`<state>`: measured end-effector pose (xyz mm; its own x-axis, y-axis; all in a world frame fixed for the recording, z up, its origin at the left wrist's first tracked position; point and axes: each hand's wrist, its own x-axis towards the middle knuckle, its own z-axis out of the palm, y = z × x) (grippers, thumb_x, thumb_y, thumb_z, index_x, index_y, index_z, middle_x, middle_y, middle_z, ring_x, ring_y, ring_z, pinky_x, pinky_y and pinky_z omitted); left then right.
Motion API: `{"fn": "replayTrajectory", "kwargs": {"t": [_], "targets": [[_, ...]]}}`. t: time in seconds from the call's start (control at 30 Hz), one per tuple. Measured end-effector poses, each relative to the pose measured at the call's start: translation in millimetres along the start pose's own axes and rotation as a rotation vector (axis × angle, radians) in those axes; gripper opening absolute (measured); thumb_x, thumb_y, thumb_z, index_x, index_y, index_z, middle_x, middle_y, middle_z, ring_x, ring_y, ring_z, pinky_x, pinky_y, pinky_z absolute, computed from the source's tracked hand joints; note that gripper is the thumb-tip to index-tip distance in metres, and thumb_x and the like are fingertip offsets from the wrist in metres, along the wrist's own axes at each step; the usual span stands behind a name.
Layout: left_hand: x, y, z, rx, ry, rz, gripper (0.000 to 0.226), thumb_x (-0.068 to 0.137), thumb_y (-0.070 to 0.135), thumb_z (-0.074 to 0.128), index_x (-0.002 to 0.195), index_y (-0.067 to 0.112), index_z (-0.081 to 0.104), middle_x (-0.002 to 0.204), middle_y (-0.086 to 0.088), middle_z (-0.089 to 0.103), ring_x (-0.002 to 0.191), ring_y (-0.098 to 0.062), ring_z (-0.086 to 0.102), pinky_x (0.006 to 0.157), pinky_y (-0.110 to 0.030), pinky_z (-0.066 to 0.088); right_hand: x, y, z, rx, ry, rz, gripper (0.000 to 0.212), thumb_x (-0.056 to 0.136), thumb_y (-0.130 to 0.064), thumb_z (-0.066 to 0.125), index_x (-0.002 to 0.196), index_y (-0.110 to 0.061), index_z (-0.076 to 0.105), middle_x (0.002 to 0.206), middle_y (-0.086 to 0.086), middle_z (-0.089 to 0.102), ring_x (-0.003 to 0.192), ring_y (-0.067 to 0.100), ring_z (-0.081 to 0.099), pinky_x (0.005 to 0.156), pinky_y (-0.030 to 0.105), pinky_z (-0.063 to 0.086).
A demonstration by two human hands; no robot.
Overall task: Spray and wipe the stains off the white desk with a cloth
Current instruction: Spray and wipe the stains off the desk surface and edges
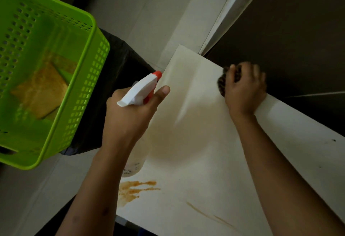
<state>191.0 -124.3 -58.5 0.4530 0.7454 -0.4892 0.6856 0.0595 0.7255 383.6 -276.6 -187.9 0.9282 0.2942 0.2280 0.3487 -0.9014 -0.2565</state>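
A white desk (pixel 196 142) is seen from above, marked near its front edge by an orange-brown stain (pixel 134 189) and a fainter streak (pixel 211 215). Over the desk's left edge, a spray bottle (pixel 139 94) is gripped by the left hand (pixel 128 116). At the desk's far edge, a dark patterned cloth (pixel 223 82) is clutched by the right hand (pixel 242 90). Left of the desk, a yellow-orange cloth (pixel 40 92) is held in a green perforated basket (pixel 80 109).
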Motion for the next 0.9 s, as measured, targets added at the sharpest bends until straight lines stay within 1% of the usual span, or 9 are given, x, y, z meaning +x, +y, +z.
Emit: {"fn": "replayTrajectory", "kwargs": {"t": [0.1, 0.2, 0.47, 0.53, 0.6, 0.67, 0.73, 0.8, 0.9], "targets": [[1, -2, 1, 0.001, -0.001, 0.008, 0.073, 0.066, 0.073, 0.058, 0.115, 0.021, 0.074, 0.079, -0.006, 0.071, 0.046, -0.006, 0.056, 0.052, -0.021, 0.046, -2, 2, 0, 0.015, 0.001, 0.029, 0.032, 0.099, -0.037, 0.046, 0.101, -0.011, 0.065, 0.101, 0.013, 0.063, 0.089, 0.03, 0.056, 0.067, 0.033, 0.04], [2, -2, 1, -0.006, -0.007, 0.02, 0.079, 0.064, 0.074, 0.056, 0.12, 0.021, 0.072, 0.081, -0.005, 0.071, 0.049, -0.008, 0.056, 0.052, -0.019, 0.045, 2, -18, 6, 0.071, -0.018, 0.004, 0.03, 0.099, -0.033, 0.047, 0.098, -0.01, 0.065, 0.099, 0.015, 0.063, 0.088, 0.031, 0.056, 0.068, 0.035, 0.042], [1, 1, -5, -0.011, 0.012, 0.018, 0.055, 0.068, 0.069, 0.064, 0.108, 0.031, 0.073, 0.073, -0.008, 0.07, 0.043, -0.005, 0.053, 0.055, -0.033, 0.051, 29, -123, 43, 0.193, -0.053, -0.558, 0.025, 0.096, -0.027, 0.049, 0.097, -0.008, 0.065, 0.093, 0.012, 0.065, 0.081, 0.026, 0.059, 0.068, 0.035, 0.048], [-1, 3, -8, -0.023, 0.023, 0.019, 0.061, 0.065, 0.071, 0.063, 0.112, 0.032, 0.072, 0.075, -0.005, 0.071, 0.043, -0.005, 0.055, 0.054, -0.031, 0.051, 33, -129, 42, 0.199, -0.056, -0.74, 0.022, 0.094, -0.025, 0.051, 0.093, -0.009, 0.066, 0.089, 0.011, 0.066, 0.081, 0.027, 0.061, 0.076, 0.039, 0.05], [-2, 3, -12, -0.014, 0.03, 0.017, 0.046, 0.063, 0.072, 0.061, 0.096, 0.042, 0.069, 0.073, -0.002, 0.072, 0.043, -0.003, 0.055, 0.052, -0.025, 0.049, 27, -129, 39, 0.222, -0.109, -0.906, 0.024, 0.093, -0.024, 0.049, 0.088, -0.008, 0.067, 0.086, 0.011, 0.066, 0.08, 0.029, 0.061, 0.086, 0.042, 0.049], [-2, 3, -16, -0.004, 0.058, 0.019, 0.03, 0.066, 0.07, 0.065, 0.078, 0.043, 0.063, 0.07, -0.007, 0.071, 0.041, -0.005, 0.05, 0.052, -0.031, 0.047, 7, -130, 31, 0.315, -0.199, -1.019, 0.027, 0.091, -0.023, 0.049, 0.083, -0.006, 0.068, 0.081, 0.014, 0.066, 0.074, 0.032, 0.061, 0.076, 0.041, 0.051], [-4, 2, -20, 0.017, 0.097, 0.02, 0.03, 0.076, 0.058, 0.074, 0.071, 0.031, 0.061, 0.066, -0.012, 0.069, 0.042, -0.007, 0.049, 0.049, -0.034, 0.047, -26, -130, 15, 0.429, -0.238, -1.073, 0.019, 0.085, -0.02, 0.063, 0.079, -0.004, 0.069, 0.076, 0.017, 0.067, 0.068, 0.032, 0.063, 0.066, 0.04, 0.055], [-7, 3, -23, -0.011, 0.144, 0.0, 0.027, 0.079, 0.048, 0.078, 0.068, 0.029, 0.062, 0.055, 0.001, 0.066, 0.041, -0.002, 0.052, 0.043, -0.02, 0.042, -70, -132, 3, 0.53, -0.239, -1.119, 0.016, 0.074, -0.014, 0.078, 0.079, -0.001, 0.072, 0.075, 0.018, 0.07, 0.067, 0.031, 0.066, 0.066, 0.038, 0.058], [-14, 10, -26, -0.08, 0.142, -0.012, 0.02, 0.07, 0.053, 0.076, 0.07, 0.045, 0.058, 0.053, 0.024, 0.065, 0.045, 0.007, 0.057, 0.043, -0.007, 0.04, -123, -134, 4, 0.573, -0.491, -1.183, 0.028, 0.089, -0.017, 0.055, 0.101, -0.002, 0.074, 0.103, 0.018, 0.071, 0.101, 0.038, 0.065, 0.086, 0.049, 0.052]]}}
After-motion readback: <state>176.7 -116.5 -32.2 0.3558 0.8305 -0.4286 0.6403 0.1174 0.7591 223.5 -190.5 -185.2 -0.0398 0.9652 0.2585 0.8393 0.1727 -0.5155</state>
